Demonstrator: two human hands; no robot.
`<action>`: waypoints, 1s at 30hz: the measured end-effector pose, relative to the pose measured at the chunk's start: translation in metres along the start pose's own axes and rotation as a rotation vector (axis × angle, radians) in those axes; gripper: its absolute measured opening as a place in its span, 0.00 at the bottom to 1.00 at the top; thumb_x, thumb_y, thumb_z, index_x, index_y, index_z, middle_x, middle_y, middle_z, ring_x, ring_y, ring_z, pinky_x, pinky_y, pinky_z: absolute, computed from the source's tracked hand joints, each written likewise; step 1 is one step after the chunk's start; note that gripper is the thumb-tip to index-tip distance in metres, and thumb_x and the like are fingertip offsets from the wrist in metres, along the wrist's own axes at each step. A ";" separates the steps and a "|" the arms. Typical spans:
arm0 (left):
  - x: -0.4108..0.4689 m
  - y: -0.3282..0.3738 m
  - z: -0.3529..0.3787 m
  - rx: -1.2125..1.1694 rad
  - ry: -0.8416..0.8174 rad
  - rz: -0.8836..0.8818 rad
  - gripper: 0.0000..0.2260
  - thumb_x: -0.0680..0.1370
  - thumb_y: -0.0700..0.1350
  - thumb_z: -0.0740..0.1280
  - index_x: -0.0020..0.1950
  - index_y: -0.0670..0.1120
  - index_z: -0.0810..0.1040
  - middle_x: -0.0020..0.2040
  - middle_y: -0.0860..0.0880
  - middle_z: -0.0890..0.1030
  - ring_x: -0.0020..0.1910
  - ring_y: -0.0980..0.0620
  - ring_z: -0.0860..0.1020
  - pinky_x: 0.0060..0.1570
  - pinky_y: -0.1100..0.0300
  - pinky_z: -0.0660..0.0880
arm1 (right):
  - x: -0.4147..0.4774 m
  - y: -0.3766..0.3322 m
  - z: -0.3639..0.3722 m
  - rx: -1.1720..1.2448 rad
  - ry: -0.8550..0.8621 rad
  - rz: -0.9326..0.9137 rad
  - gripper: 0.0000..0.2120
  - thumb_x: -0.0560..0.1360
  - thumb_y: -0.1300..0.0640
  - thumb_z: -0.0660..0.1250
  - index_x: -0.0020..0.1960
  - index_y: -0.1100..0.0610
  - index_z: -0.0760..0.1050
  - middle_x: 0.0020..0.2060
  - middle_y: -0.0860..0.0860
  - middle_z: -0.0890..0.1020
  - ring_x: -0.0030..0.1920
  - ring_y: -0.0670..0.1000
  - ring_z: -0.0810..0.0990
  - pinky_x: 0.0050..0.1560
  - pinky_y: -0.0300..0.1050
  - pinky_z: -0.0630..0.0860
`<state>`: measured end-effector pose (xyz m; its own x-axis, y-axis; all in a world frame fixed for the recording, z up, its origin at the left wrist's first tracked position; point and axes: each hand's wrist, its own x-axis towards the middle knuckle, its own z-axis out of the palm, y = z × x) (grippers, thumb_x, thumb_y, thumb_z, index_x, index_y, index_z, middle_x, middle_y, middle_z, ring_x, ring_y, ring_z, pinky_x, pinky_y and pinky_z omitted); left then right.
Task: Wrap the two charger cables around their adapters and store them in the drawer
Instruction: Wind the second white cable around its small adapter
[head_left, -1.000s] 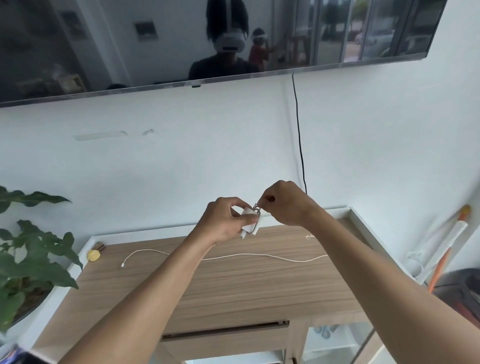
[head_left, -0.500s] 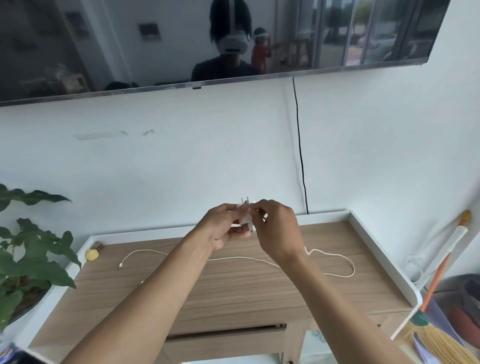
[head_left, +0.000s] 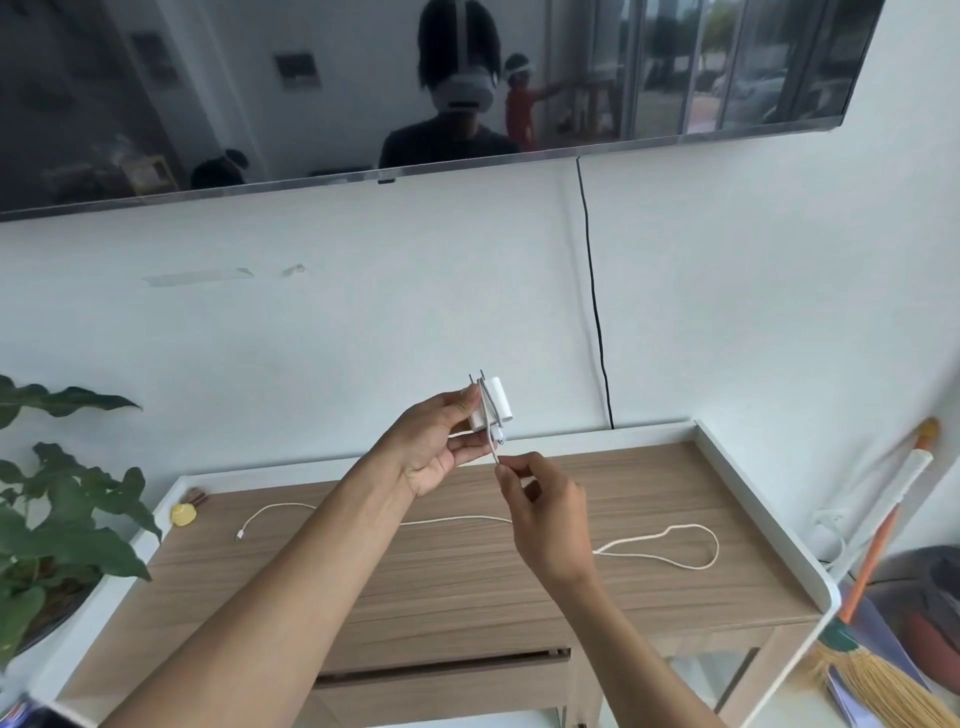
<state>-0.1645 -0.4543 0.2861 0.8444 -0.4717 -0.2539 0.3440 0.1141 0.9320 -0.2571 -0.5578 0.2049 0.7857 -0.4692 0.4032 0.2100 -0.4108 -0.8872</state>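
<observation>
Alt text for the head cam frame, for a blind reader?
The left hand holds up a white plug-in charger adapter with a few cable turns around it, while the right hand pinches the thin grey-white cable just below. A long white cable lies looped on the wood-grain desk beneath.

Matt wood-grain desk top (head_left: 467, 587), smooth white plastic adapter (head_left: 500, 402) w/ metal prongs.

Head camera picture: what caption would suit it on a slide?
Left hand holds a white plug adapter above a wood-topped desk while the right hand pinches its thin grey-white cable.
</observation>
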 end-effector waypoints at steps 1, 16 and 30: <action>-0.002 -0.001 0.000 0.055 -0.014 0.008 0.09 0.77 0.45 0.67 0.52 0.41 0.78 0.43 0.43 0.81 0.38 0.46 0.81 0.53 0.49 0.80 | 0.002 0.004 -0.001 0.011 -0.017 0.042 0.06 0.77 0.56 0.67 0.42 0.54 0.79 0.23 0.48 0.75 0.23 0.45 0.68 0.25 0.35 0.63; -0.021 -0.019 -0.026 0.955 -0.154 0.187 0.06 0.74 0.50 0.72 0.50 0.52 0.81 0.41 0.46 0.82 0.40 0.51 0.77 0.47 0.55 0.72 | 0.087 -0.025 -0.044 -0.562 -0.620 -0.022 0.07 0.75 0.52 0.68 0.45 0.53 0.82 0.42 0.50 0.83 0.40 0.49 0.77 0.44 0.45 0.74; -0.012 -0.034 -0.031 0.467 0.251 0.171 0.14 0.77 0.48 0.69 0.54 0.37 0.75 0.40 0.42 0.84 0.33 0.47 0.84 0.50 0.50 0.79 | 0.044 -0.039 0.005 -0.392 -0.228 -0.154 0.06 0.78 0.52 0.62 0.47 0.51 0.77 0.44 0.45 0.78 0.39 0.52 0.78 0.38 0.50 0.76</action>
<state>-0.1738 -0.4257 0.2494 0.9638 -0.2511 -0.0899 0.0234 -0.2562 0.9663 -0.2275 -0.5585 0.2564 0.8794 -0.2148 0.4249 0.1328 -0.7464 -0.6522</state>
